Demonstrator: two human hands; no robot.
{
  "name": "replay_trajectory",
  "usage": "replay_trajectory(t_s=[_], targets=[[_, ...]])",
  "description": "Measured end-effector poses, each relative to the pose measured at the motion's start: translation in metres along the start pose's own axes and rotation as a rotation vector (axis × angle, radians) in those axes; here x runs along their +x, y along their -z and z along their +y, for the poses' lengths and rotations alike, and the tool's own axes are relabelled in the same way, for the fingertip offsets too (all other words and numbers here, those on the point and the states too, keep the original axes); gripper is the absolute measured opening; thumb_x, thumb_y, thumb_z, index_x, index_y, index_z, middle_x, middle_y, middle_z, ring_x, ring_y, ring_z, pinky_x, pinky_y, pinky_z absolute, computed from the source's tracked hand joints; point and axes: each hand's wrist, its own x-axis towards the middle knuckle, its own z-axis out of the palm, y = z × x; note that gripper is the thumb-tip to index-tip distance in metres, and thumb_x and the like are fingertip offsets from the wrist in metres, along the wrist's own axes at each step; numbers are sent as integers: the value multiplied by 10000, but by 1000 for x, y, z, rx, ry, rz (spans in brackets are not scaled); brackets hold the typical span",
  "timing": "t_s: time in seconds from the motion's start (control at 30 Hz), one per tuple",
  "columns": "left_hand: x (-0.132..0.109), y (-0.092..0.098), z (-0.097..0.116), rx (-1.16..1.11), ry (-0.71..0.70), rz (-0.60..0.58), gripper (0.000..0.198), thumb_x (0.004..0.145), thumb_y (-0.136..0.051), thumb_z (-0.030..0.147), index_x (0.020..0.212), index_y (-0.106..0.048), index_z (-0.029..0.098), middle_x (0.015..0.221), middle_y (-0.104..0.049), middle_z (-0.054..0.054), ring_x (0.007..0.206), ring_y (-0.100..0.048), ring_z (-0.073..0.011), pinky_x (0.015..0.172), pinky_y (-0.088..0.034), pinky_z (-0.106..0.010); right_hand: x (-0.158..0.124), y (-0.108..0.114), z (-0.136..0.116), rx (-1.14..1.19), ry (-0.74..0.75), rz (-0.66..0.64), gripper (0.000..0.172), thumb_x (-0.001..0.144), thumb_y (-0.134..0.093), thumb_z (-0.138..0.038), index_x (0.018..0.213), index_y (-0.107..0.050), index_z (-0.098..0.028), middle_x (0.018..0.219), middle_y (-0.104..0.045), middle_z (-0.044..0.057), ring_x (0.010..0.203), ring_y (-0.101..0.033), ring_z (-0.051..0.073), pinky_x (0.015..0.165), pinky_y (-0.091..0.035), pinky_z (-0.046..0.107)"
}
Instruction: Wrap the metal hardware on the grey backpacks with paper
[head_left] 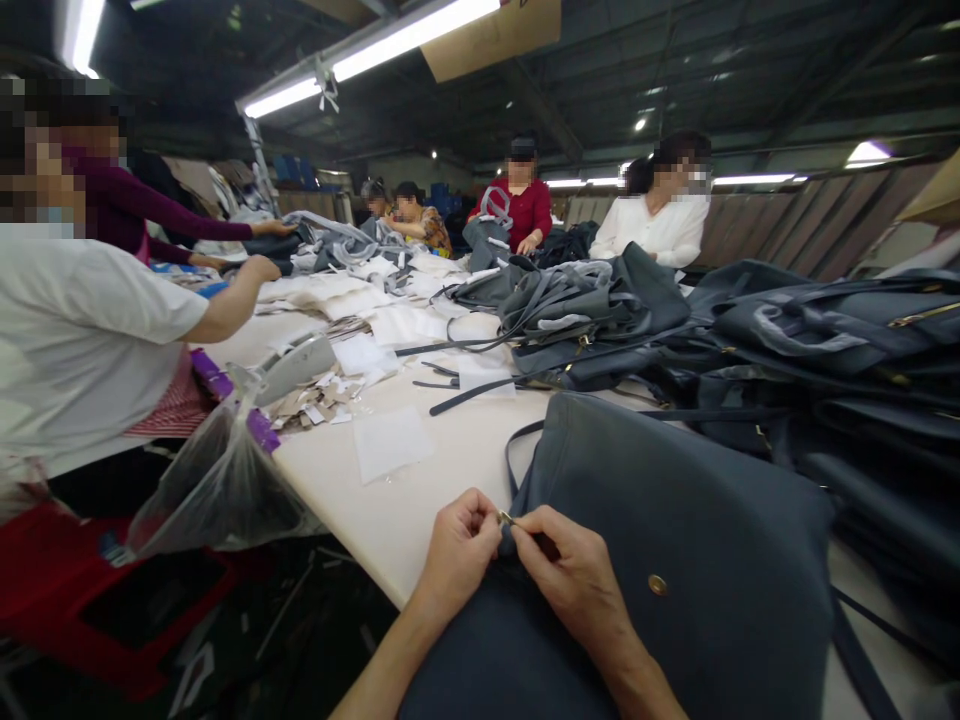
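Note:
A dark blue-grey bag (675,480) lies on the table in front of me, with a round gold-coloured snap (657,585) on its face. At its left edge both my hands meet over a small gold-coloured metal fitting (505,517), whose exact kind I cannot make out. My left hand (466,545) pinches it from the left, fingers curled. From the other side, the thumb and forefinger of my right hand (570,560) close on it, with the wrist resting over the bag. A thin strap (517,455) loops out just beyond my fingers.
More dark bags (810,330) are heaped on the right. A white sheet (392,443) and a pile of paper scraps (319,400) lie on the pale table (330,470). At left, a clear plastic bag (217,480) hangs off the edge above a red stool (67,590). Several people work around the table.

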Motion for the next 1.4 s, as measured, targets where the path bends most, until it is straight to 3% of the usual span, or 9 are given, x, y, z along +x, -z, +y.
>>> replay_trajectory(t_s=[0.13, 0.47, 0.77, 0.97, 1.03, 1.13, 1.3, 1.4], targets=[[-2, 1, 5, -38, 57, 6, 161, 747, -545, 325, 667, -499, 193, 442, -501, 68, 330, -335, -49, 365, -221, -178, 2, 1, 1, 18, -59, 18, 201, 856, -561, -225, 658, -590, -205, 532, -525, -47, 453, -463, 99, 469, -342, 221], [-3, 1, 9, 10, 48, -78, 287, 760, -589, 425, 639, -547, 168, 464, -536, 31, 351, -355, -53, 385, -243, -192, 0, -3, 2, -66, 104, 6, 241, 894, -500, -164, 663, -539, -215, 617, -520, -26, 536, -493, 106, 537, -366, 225], [-2, 1, 8, 49, -38, -46, 157, 721, -537, 278, 600, -508, 183, 485, -445, 61, 457, -381, -76, 476, -299, -203, 0, -3, 1, -51, 103, -35, 230, 875, -495, -143, 661, -536, -214, 629, -525, -26, 548, -496, 106, 549, -365, 228], [-2, 0, 5, 6, -29, 5, 160, 740, -532, 270, 612, -479, 190, 500, -455, 60, 462, -365, -77, 473, -284, -206, 2, 0, 1, 60, -110, -19, 190, 857, -557, -247, 682, -617, -204, 561, -560, -36, 491, -497, 111, 501, -362, 228], [-2, 0, 5, -91, -20, -3, 131, 766, -567, 309, 741, -512, 193, 526, -477, 71, 459, -369, -77, 479, -293, -204, 3, 2, 2, 98, -182, -19, 208, 853, -565, -289, 673, -622, -202, 550, -562, -35, 489, -502, 117, 497, -369, 229], [-2, -1, 7, -137, -52, -81, 318, 708, -711, 330, 946, -553, 192, 612, -524, 69, 534, -437, -89, 538, -337, -207, 4, 5, 1, 164, -243, -71, 226, 858, -571, -342, 699, -643, -198, 590, -605, -21, 527, -535, 131, 525, -401, 232], [-3, 0, 6, -22, -25, -80, 269, 713, -686, 330, 573, -519, 172, 539, -503, 39, 534, -410, -96, 541, -324, -225, 7, 11, -1, 248, -246, -178, 263, 884, -541, -382, 742, -667, -201, 636, -616, -15, 592, -539, 141, 573, -417, 236], [-4, 0, 8, 38, -34, -67, 246, 752, -623, 319, 575, -525, 178, 531, -504, 36, 527, -407, -102, 535, -323, -227, 9, 13, -3, 269, -240, -198, 273, 887, -522, -372, 715, -651, -204, 627, -592, -23, 595, -518, 136, 579, -402, 235]])
